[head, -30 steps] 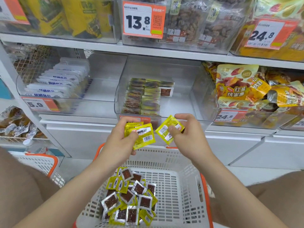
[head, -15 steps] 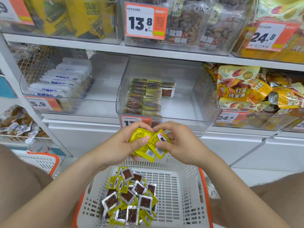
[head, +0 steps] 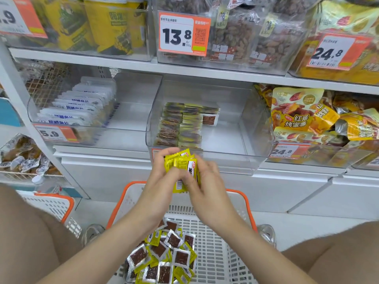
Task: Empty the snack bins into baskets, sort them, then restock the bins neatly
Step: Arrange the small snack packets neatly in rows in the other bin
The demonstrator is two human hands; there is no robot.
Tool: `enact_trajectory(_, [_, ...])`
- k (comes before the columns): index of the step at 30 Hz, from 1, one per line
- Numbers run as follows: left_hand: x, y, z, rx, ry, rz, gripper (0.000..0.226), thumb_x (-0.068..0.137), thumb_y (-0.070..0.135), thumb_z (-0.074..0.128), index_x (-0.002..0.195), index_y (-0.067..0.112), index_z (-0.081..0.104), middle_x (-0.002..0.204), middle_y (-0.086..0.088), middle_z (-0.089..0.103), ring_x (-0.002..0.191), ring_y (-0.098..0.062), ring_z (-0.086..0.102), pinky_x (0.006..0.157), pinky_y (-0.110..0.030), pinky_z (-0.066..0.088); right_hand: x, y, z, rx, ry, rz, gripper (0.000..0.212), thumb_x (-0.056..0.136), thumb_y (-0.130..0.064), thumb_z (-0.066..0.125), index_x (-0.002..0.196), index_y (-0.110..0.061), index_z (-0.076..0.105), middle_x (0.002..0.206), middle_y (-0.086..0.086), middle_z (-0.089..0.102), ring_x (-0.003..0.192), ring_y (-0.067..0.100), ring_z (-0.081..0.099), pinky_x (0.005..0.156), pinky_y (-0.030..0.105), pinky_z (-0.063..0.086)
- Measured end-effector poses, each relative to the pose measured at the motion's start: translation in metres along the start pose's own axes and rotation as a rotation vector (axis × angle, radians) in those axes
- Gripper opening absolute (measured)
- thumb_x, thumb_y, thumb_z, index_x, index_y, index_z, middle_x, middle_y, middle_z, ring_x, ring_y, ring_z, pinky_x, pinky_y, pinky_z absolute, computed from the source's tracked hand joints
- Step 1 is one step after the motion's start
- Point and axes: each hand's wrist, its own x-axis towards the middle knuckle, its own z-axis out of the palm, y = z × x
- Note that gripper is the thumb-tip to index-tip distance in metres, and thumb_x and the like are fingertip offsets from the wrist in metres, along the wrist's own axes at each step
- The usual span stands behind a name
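Both hands meet over the white basket with orange rim. My left hand and my right hand together grip a small stack of yellow snack packets, held upright just below the front lip of the clear middle bin. Inside that bin, two neat rows of the same packets stand at its left side. A loose pile of yellow and silver packets lies in the basket's near left corner.
The left bin holds a row of white packets. The right bin holds yellow sweet-potato bags. A second white basket sits at the lower left. My knees flank the basket. Upper shelf bins carry price tags.
My right hand brought its single packet to the left hand's stack. Both hands now press the packets together into one upright bundle, slightly higher and nearer the bin.
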Motion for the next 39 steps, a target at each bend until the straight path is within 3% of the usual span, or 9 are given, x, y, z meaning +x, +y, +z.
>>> enact_trajectory(3, [-0.008, -0.001, 0.008, 0.095, 0.051, 0.040, 0.035, 0.096, 0.015, 0.061, 0.126, 0.029, 0.050, 0.109, 0.002, 0.072, 0.096, -0.008, 0.068, 0.076, -0.016, 0.052, -0.009, -0.013, 0.010, 0.119, -0.133, -0.010, 0.055, 0.113, -0.031, 0.037, 0.164, -0.027, 0.018, 0.154, -0.015, 0.042, 0.143, -0.004, 0.036, 0.117, 0.021, 0.033])
enact_trajectory(8, [0.008, 0.007, -0.001, 0.002, 0.142, -0.125, 0.034, 0.086, 0.019, 0.055, 0.119, 0.025, 0.049, 0.106, -0.009, 0.067, 0.088, -0.018, 0.067, 0.078, -0.038, 0.050, -0.009, -0.016, -0.001, 0.096, -0.132, 0.022, 0.057, 0.109, -0.021, 0.047, 0.157, -0.043, 0.026, 0.126, -0.046, 0.053, 0.117, -0.011, 0.055, 0.099, 0.015, 0.045])
enact_trajectory(10, [0.013, 0.008, -0.004, -0.029, 0.131, -0.155, 0.031, 0.098, 0.010, 0.055, 0.126, 0.023, 0.052, 0.110, -0.012, 0.071, 0.092, -0.022, 0.069, 0.082, -0.040, 0.051, -0.007, -0.013, -0.002, 0.014, -0.069, -0.001, 0.055, 0.108, -0.026, 0.052, 0.156, -0.037, 0.029, 0.135, -0.030, 0.056, 0.123, 0.002, 0.056, 0.105, 0.028, 0.046])
enact_trajectory(13, [0.005, 0.006, 0.003, 0.000, -0.016, -0.166, 0.029, 0.108, 0.007, 0.048, 0.131, 0.020, 0.059, 0.114, -0.004, 0.077, 0.100, -0.014, 0.071, 0.095, -0.037, 0.052, -0.004, -0.016, -0.004, -0.153, -0.071, 0.024, 0.068, 0.109, -0.035, 0.048, 0.165, -0.021, 0.011, 0.154, -0.002, 0.037, 0.139, 0.017, 0.034, 0.119, 0.037, 0.030])
enact_trajectory(17, [0.009, 0.014, 0.003, -0.066, -0.004, -0.198, 0.029, 0.107, 0.004, 0.047, 0.127, 0.015, 0.064, 0.115, -0.012, 0.077, 0.101, -0.023, 0.074, 0.097, -0.048, 0.054, 0.001, -0.020, -0.048, -0.248, -0.443, -0.134, 0.114, 0.094, -0.042, 0.074, 0.165, -0.024, -0.014, 0.171, -0.012, -0.004, 0.158, 0.006, -0.006, 0.130, 0.030, 0.012])
enact_trajectory(23, [0.017, 0.043, -0.004, -0.074, -0.317, -0.419, 0.030, 0.089, 0.003, 0.035, 0.101, 0.004, 0.063, 0.088, -0.009, 0.065, 0.072, -0.020, 0.054, 0.067, -0.035, 0.036, 0.026, -0.015, -0.072, -0.292, -0.325, -0.496, 0.045, 0.093, -0.009, 0.076, 0.134, -0.019, 0.059, 0.133, -0.006, 0.057, 0.124, 0.008, 0.054, 0.099, 0.014, 0.040])
enact_trajectory(30, [0.056, 0.087, -0.009, -0.157, -0.487, -0.497, 0.038, 0.087, 0.004, 0.038, 0.110, -0.007, 0.067, 0.113, -0.025, 0.063, 0.079, -0.029, 0.065, 0.063, -0.031, 0.044, 0.052, -0.029, -0.086, -0.267, -0.229, -0.543, 0.041, 0.100, -0.024, 0.069, 0.139, -0.019, 0.057, 0.136, -0.008, 0.059, 0.123, -0.003, 0.052, 0.096, 0.012, 0.038])
enact_trajectory(34, [0.077, 0.093, 0.006, 0.199, -0.314, -0.378, 0.041, 0.110, 0.027, 0.040, 0.114, 0.004, 0.073, 0.109, -0.019, 0.076, 0.092, -0.038, 0.077, 0.077, -0.040, 0.065, 0.074, -0.021, -0.098, -0.370, -0.132, -0.497, 0.035, 0.102, -0.027, 0.062, 0.135, -0.017, 0.054, 0.122, 0.000, 0.062, 0.107, 0.012, 0.058, 0.089, 0.025, 0.043])
enact_trajectory(39, [0.125, 0.075, 0.003, 1.030, -0.230, 0.244, 0.011, 0.095, 0.024, 0.073, 0.086, 0.024, 0.079, 0.081, 0.010, 0.077, 0.071, -0.002, 0.072, 0.070, -0.031, 0.060, 0.123, 0.012, -0.125, -0.603, -0.242, -0.141, 0.032, 0.105, -0.041, 0.056, 0.130, -0.021, 0.053, 0.108, 0.001, 0.067, 0.101, 0.028, 0.061, 0.079, 0.040, 0.044])
